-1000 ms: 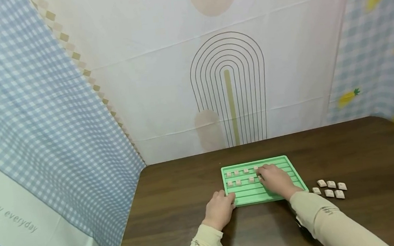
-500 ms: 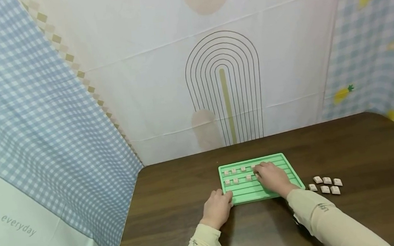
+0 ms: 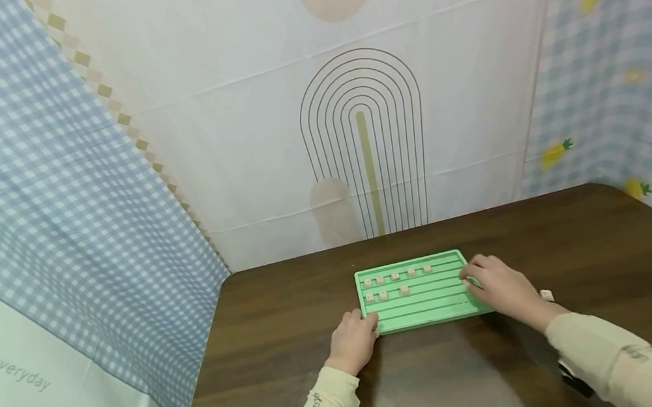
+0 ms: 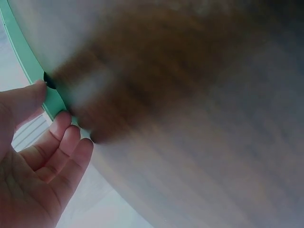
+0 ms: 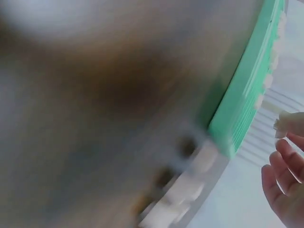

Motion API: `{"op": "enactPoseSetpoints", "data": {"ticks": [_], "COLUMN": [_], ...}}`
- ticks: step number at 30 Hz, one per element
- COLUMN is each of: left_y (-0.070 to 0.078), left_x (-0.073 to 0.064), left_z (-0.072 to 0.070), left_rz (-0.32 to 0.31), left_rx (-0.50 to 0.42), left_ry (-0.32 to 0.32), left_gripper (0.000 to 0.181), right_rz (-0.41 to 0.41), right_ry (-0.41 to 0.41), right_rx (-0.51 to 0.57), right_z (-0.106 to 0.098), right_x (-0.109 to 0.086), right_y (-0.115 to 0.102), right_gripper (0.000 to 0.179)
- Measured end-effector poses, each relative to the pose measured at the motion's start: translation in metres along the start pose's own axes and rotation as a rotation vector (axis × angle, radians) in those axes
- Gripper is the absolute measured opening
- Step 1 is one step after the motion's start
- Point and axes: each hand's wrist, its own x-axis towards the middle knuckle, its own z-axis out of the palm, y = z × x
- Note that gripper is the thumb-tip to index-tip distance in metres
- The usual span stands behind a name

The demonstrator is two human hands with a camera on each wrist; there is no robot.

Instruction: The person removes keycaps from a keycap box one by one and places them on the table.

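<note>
A light green grooved tray (image 3: 431, 312) lies on the table, bearing several small pale keycaps (image 3: 394, 276) in its two back rows, toward the left. My left hand (image 3: 353, 341) grips the tray's front left corner; its thumb (image 4: 34, 97) and fingertips meet the green edge in the left wrist view. Over the tray's right edge is my right hand (image 3: 502, 288). Its thumb and forefinger pinch a small pale keycap (image 5: 279, 131), which shows only partly at the edge of the right wrist view.
Loose keycaps (image 5: 183, 190) lie on the brown table (image 3: 280, 339) right of the tray, mostly hidden by my right hand in the head view; one loose keycap (image 3: 546, 295) shows beyond the wrist. A patterned cloth (image 3: 264, 170) hangs behind the table.
My right hand has moved right, from the second row to the tray's right edge, and a keycap has left that row. The left hand stays at its corner. The head view has shifted slightly.
</note>
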Motion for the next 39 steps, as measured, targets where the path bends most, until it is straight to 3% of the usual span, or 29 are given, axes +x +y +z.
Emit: {"op": "enactPoseSetpoints", "data": {"ticks": [6,10,21,24,32,39], "left_y": [-0.001,-0.001,0.0,0.0,0.001,-0.001], "left_x": [0.0,0.001,0.001,0.001,0.003,0.003], "left_z": [0.002,0.004,0.002,0.001,0.0,-0.001], "left_rz": [-0.013,-0.003,-0.002,-0.005,-0.011,-0.01], "left_rx": [-0.002,0.003,0.003,-0.002,-0.004,-0.006], "left_ry": [0.0,0.01,-0.004,-0.004,-0.016,-0.04], "left_gripper": [0.016,0.015,0.014,0.014,0.013,0.014], "right_rz": [-0.041,-0.08,-0.202,-0.181,-0.035,0.02], "right_ry": [-0.037,-0.013,0.113,0.11,-0.017,-0.067], "right_rx": [-0.091,-0.148,-0.223,-0.212,-0.112,-0.034], "right_z": [-0.006,-0.005,0.005,0.004,-0.005,-0.002], "right_x": [-0.036,-0.051,-0.06,-0.061,-0.057,-0.032], "right_y": [0.019,0.026,0.034,0.034,0.03,0.013], "right_gripper": [0.012,0.012,0.016,0.015,0.015,0.024]}}
